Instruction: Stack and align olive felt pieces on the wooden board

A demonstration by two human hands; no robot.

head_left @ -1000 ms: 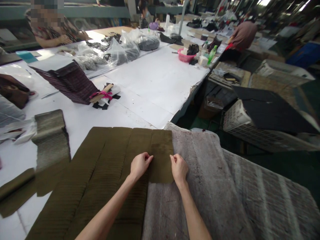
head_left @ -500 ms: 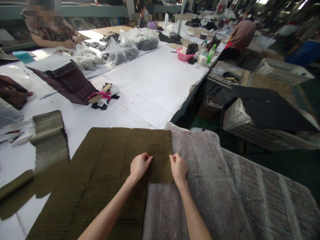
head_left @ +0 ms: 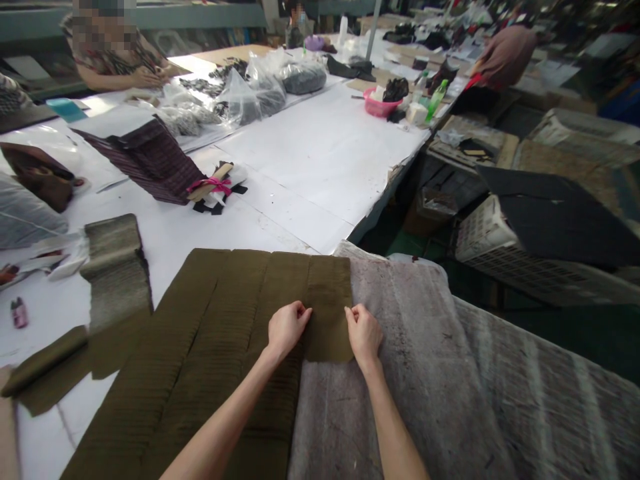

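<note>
An olive-green fabric piece (head_left: 329, 327) lies at the right end of several overlapping olive pieces (head_left: 220, 347). My left hand (head_left: 289, 328) is closed in a pinch at the left side of that end piece. On its right edge, my right hand (head_left: 364, 333) pinches the fabric between thumb and fingers. Below both hands, a worn greyish mat (head_left: 400, 373) shows to the right of the overlapping row. The fingertips hide the exact spots where the cloth is gripped.
A folded dark maroon stack (head_left: 150, 160) tied with pink ribbon stands on the white table (head_left: 300, 160). Olive scraps (head_left: 117, 293) and small pink snips (head_left: 19, 313) lie left. Crates (head_left: 485, 230) stand right, beyond the table edge. A person sits across the table.
The view has swung slightly left, so the surroundings sit farther right and the pink snips have come into sight. Both hands keep their pinch on the end piece.
</note>
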